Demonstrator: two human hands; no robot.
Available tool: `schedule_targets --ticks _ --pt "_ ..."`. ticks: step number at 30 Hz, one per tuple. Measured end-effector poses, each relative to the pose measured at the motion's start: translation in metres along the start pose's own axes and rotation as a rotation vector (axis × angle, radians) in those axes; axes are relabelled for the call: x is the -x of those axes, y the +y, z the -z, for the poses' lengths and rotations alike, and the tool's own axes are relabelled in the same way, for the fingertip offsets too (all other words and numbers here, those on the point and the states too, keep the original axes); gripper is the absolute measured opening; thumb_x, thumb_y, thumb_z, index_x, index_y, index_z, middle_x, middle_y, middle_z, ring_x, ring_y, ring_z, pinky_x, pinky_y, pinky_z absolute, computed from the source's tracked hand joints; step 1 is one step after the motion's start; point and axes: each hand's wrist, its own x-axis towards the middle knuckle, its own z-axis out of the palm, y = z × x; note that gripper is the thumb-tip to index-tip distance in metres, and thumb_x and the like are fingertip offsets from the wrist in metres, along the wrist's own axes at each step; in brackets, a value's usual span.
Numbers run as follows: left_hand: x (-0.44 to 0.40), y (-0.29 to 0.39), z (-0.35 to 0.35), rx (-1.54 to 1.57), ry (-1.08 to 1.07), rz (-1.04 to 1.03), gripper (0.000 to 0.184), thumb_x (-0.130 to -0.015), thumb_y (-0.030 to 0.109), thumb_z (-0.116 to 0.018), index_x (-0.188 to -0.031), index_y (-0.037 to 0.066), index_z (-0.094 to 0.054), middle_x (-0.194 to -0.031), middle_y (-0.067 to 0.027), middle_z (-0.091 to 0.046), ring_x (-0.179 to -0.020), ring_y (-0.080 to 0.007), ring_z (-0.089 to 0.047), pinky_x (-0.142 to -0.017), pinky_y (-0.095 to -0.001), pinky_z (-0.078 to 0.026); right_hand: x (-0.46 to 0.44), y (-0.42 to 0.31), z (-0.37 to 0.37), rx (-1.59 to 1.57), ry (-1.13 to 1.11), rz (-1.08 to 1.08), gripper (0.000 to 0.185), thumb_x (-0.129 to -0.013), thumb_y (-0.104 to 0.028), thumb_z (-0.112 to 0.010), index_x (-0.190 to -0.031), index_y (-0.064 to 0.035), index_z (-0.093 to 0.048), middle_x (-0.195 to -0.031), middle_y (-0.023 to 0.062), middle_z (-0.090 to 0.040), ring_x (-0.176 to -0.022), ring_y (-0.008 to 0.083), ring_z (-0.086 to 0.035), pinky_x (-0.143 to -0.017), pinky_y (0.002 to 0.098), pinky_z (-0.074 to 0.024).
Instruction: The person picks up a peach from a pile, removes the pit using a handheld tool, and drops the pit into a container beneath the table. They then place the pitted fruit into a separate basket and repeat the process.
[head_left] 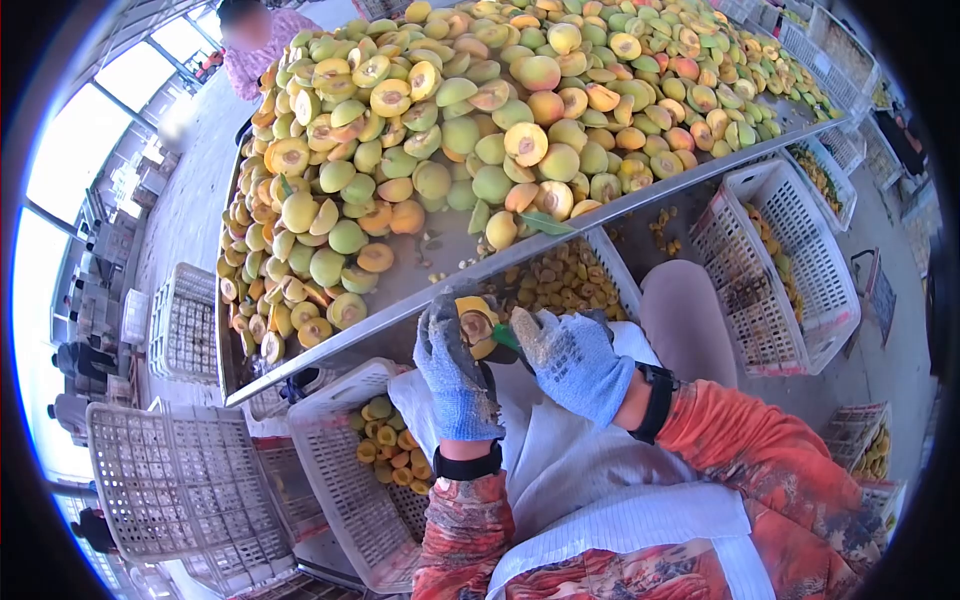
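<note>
My left hand (455,370), in a blue and grey glove, is closed round a halved yellow fruit (477,325) whose brown centre faces up. To its right, my right hand (575,360), gloved the same way, is closed on a small green-handled tool (507,338) that points at the fruit; the tip of the tool is hard to make out. Both hands are above my lap, just in front of the metal table edge (400,312). Behind them, halved and whole fruits (430,180) lie heaped on the table.
Beyond my hands, a crate (612,262) holds small brown pieces. At my lower left stands a crate (340,480) with fruit halves. Another white crate (820,290) is on the right, and stacked crates (180,490) are at far left. A person (262,50) stands behind the table.
</note>
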Motion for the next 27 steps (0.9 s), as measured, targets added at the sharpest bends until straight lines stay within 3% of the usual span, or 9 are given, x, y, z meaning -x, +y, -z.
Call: schedule_targets --ticks 4,6,10,12,16,18,22,25,27 --pt "-0.001 0.019 0.002 0.027 -0.012 0.023 0.048 -0.074 0.0 -0.055 -0.121 0.0 -0.044 -0.118 -0.0181 -0.048 -0.106 -0.0295 -0.051 -0.084 -0.0358 -0.046 0.012 -0.014 -0.006 -0.165 0.033 -0.047 0.042 -0.075 -0.016 -0.054 -0.112 0.0035 -0.047 -0.075 0.0129 -0.057 -0.057 0.0272 -0.058 -0.049 0.0363 -0.0442" --pt "-0.006 0.028 -0.001 0.52 0.024 0.185 0.051 -0.072 -0.003 -0.053 -0.122 0.0 -0.042 -0.117 -0.0182 -0.049 -0.104 -0.0319 -0.051 -0.084 -0.037 -0.045 0.017 -0.016 -0.012 -0.392 0.099 -0.063 0.039 -0.077 -0.016 -0.054 -0.11 0.0031 -0.048 -0.073 0.0135 -0.057 -0.056 0.0267 -0.058 -0.047 0.0362 -0.0444" --pt "0.001 0.011 -0.008 -0.045 -0.003 -0.08 0.043 -0.077 0.0 -0.05 -0.119 -0.002 -0.043 -0.116 -0.0178 -0.049 -0.102 -0.0345 -0.051 -0.084 -0.0377 -0.044 0.009 0.006 -0.019 -0.278 0.045 -0.009 0.033 -0.078 -0.017 -0.054 -0.105 0.0003 -0.05 -0.068 0.0118 -0.057 -0.056 0.0261 -0.059 -0.047 0.0371 -0.0444" --pt "-0.003 0.017 -0.013 0.159 0.006 0.07 0.024 -0.092 0.014 -0.042 -0.11 0.0 -0.049 -0.107 -0.0094 -0.054 -0.096 -0.0158 -0.052 -0.087 -0.0292 -0.041 0.006 0.023 -0.001 -0.148 0.118 0.068 0.034 -0.078 -0.017 -0.053 -0.107 0.0007 -0.049 -0.065 0.0107 -0.056 -0.057 0.0261 -0.059 -0.046 0.0374 -0.044" --pt "-0.007 0.03 -0.018 0.686 0.053 0.724 0.033 -0.093 0.022 -0.034 -0.106 0.0 -0.054 -0.098 -0.0097 -0.054 -0.088 -0.0207 -0.052 -0.079 -0.0288 -0.04 0.013 0.006 0.008 -0.465 -0.048 -0.072 0.041 -0.076 -0.02 -0.057 -0.109 0.0037 -0.047 -0.073 0.0162 -0.059 -0.058 0.0297 -0.06 -0.05 0.0385 -0.0463" --pt "-0.008 0.038 -0.019 0.456 0.064 0.407 0.032 -0.092 0.021 -0.034 -0.106 0.0 -0.053 -0.1 -0.0102 -0.052 -0.09 -0.0206 -0.051 -0.08 -0.0296 -0.041 0.017 0.0 -0.001 -0.669 -0.032 -0.169 0.044 -0.076 -0.021 -0.058 -0.11 0.0047 -0.046 -0.076 0.0182 -0.06 -0.059 0.031 -0.06 -0.052 0.0388 -0.0471" --pt "0.0 0.029 -0.023 0.611 0.105 0.4 0.026 -0.09 0.015 -0.039 -0.105 -0.001 -0.053 -0.102 -0.0123 -0.05 -0.092 -0.0231 -0.051 -0.079 -0.0318 -0.043 0.012 0.017 0.006 -0.641 -0.191 -0.222 0.027 -0.085 -0.021 -0.045 -0.105 -0.0032 -0.047 -0.074 0.0177 -0.061 -0.066 0.035 -0.061 -0.059 0.0412 -0.0465" --pt "0.005 0.019 -0.017 0.179 -0.03 0.023 0.028 -0.081 0.0 -0.049 -0.109 -0.001 -0.049 -0.104 -0.017 -0.05 -0.094 -0.0302 -0.051 -0.078 -0.0353 -0.045 0.013 0.021 0.017 -0.375 -0.339 -0.078 0.023 -0.085 -0.018 -0.045 -0.1 -0.0017 -0.048 -0.073 0.0173 -0.061 -0.064 0.03 -0.062 -0.053 0.0405 -0.0457" --pt "0.011 0.025 -0.017 0.338 0.012 0.164 0.025 -0.085 0.007 -0.048 -0.109 0.002 -0.048 -0.104 -0.0131 -0.051 -0.093 -0.0246 -0.053 -0.08 -0.0331 -0.045 0.019 0.005 0.019 -0.462 -0.245 -0.054 0.021 -0.084 -0.018 -0.046 -0.098 -0.0012 -0.048 -0.071 0.0174 -0.06 -0.063 0.0307 -0.061 -0.053 0.0401 -0.0456"
